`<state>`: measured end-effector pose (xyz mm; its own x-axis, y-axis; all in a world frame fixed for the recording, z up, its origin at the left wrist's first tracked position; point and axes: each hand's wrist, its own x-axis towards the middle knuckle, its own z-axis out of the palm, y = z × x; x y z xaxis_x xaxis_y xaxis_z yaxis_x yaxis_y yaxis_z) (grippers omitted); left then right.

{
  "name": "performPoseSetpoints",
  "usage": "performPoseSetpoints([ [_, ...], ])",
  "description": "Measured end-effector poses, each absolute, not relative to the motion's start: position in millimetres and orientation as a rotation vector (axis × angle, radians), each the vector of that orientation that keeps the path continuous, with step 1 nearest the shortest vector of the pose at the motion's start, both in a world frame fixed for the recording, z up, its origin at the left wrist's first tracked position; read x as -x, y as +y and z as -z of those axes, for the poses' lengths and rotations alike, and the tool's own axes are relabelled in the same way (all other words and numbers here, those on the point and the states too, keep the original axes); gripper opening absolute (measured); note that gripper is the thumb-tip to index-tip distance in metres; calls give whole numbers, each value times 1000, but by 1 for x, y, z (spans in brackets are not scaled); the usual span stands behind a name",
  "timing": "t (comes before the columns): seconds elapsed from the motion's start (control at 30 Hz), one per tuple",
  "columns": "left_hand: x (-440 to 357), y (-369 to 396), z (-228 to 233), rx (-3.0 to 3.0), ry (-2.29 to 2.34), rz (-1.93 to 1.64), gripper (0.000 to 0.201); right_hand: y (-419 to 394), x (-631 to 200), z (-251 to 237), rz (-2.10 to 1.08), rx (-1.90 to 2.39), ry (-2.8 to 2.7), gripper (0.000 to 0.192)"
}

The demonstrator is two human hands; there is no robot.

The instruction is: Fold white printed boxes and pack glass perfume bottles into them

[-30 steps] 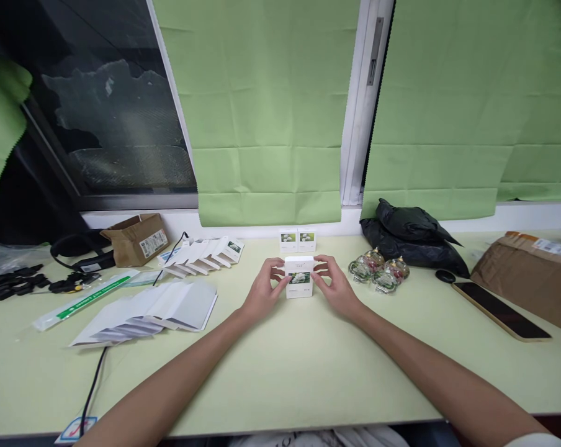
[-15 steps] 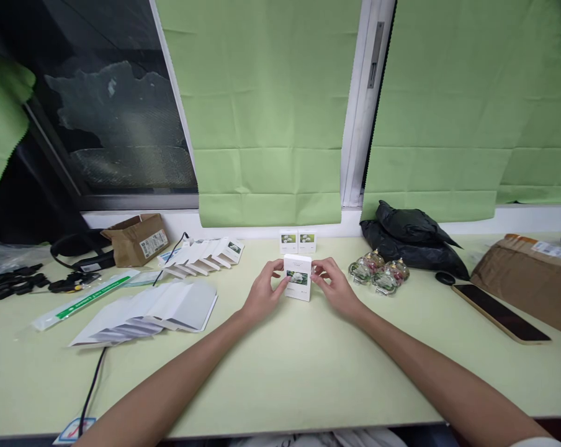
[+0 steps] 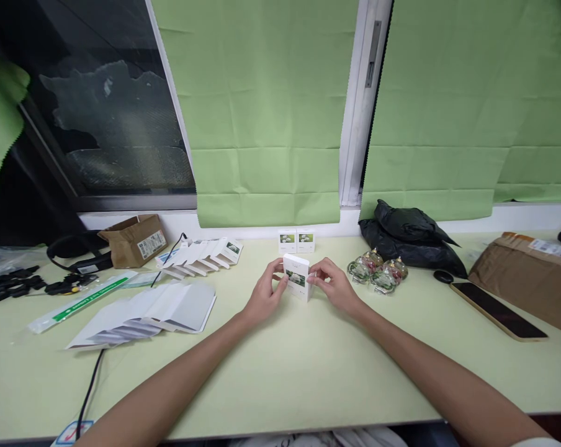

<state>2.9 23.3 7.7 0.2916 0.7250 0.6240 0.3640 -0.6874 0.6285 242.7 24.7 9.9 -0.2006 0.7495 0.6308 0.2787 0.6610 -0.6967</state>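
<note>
A small white box (image 3: 296,287) with a picture of white flowers on its front stands upright on the table, turned slightly so a side face shows. My left hand (image 3: 264,290) grips its left side, thumb on the front and fingers behind. On the other side, my right hand (image 3: 334,284) pinches the right edge between thumb and fingers. Behind it, two similar white boxes, a left one (image 3: 287,241) and a right one (image 3: 305,241), stand side by side near the wall.
Flat white folded cartons (image 3: 182,305) and a row of more cartons (image 3: 203,256) lie left, near an open brown box (image 3: 135,240). Right are bagged ornaments (image 3: 378,270), black plastic bags (image 3: 408,239), a phone (image 3: 497,310) and a brown parcel (image 3: 527,279).
The white box has turned a little between my hands, so its right side face now shows. Both hands keep their places at its sides.
</note>
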Motion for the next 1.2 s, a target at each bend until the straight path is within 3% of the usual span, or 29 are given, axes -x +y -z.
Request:
performPoseSetpoints([
  [0.23, 0, 24, -13, -2378, 1006, -1479, 18, 20, -240, -8, -432, 831, -1726, 23],
  [0.53, 2, 31, -10, -2549, 988, -1518, 30, 21, -242, -9, -165, 837, -1791, 22],
  [0.87, 5, 20, -24, -2378, 943, -1429, 26, 19, -244, -14, -379, 828, -1725, 23],
  [1.2, 4, 31, -20, -2333, 982, -1444, 16, 20, -243, -20, -395, 808, -1774, 21],
])
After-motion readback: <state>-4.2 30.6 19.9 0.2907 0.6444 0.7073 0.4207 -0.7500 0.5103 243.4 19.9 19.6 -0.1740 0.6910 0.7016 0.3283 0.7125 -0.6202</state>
